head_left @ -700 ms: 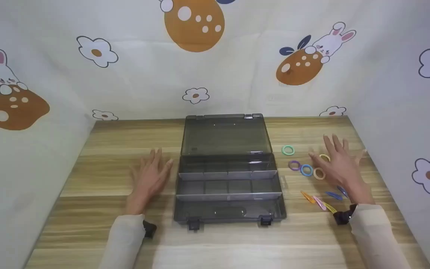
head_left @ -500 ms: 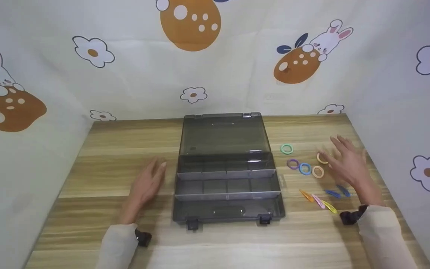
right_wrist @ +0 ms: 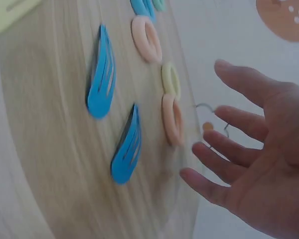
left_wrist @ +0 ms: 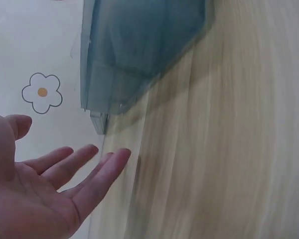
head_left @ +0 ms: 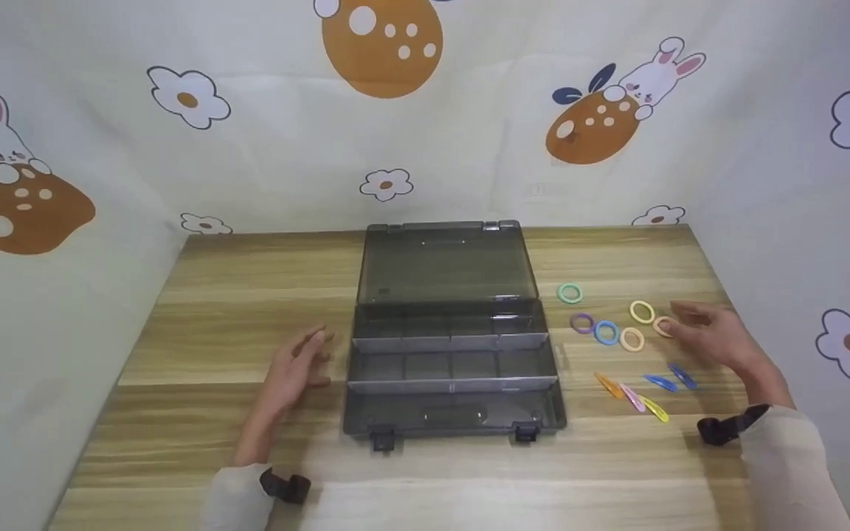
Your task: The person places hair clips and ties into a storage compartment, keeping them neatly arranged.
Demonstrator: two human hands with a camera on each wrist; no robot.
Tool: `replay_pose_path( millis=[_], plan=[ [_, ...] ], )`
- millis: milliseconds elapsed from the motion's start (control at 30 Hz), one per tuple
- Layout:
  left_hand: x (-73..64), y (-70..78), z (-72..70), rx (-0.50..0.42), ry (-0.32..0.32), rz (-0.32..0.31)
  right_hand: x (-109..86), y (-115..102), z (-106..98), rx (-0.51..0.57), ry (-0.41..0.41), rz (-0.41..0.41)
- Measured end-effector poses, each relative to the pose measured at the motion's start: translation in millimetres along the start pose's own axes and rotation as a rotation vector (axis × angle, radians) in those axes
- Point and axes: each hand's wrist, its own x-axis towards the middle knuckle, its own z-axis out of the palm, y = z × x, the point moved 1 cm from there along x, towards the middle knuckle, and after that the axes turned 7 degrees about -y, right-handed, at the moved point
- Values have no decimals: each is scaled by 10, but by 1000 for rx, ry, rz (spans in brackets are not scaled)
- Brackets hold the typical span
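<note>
My right hand point(head_left: 716, 339) is at the right of the table, its thumb over the edge of a peach hair tie point(head_left: 662, 327). In the right wrist view, the fingers are spread and hold nothing, with two blue snap hair clips point(right_wrist: 125, 154) on the wood beside them. Several more hair ties, among them a yellow one point(head_left: 642, 312) and a blue one point(head_left: 606, 332), lie to its left. Orange, pink and yellow hair clips point(head_left: 654, 408) lie nearer the front. My left hand point(head_left: 294, 369) hovers left of the grey divided box point(head_left: 454, 402), fingers loosely bent around nothing.
The box stands mid-table with its see-through lid point(head_left: 447, 262) folded back toward the wall. Thin dividers part its inside into rows and compartments. A patterned cloth point(head_left: 285, 147) encloses the wooden table point(head_left: 425, 487) at the back and sides.
My right hand has moved right and toward me, uncovering the yellow and peach hair ties and the blue clips. My left hand has drawn slightly nearer to me, its fingers more bent.
</note>
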Motion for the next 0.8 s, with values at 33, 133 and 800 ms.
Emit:
replay_pose_path(
  millis=[33, 133, 800],
  plan=[
    [-1, -5, 20, -27, -10, 4, -1, 39, -7, -3, -17, 14],
    [-1, -33, 85, -86, -42, -11, -18, 165, -44, 9, -52, 37],
    [-28, -245, 226, -180, -117, -94, 167, 231, -13, -114, -7, -102]
  ],
)
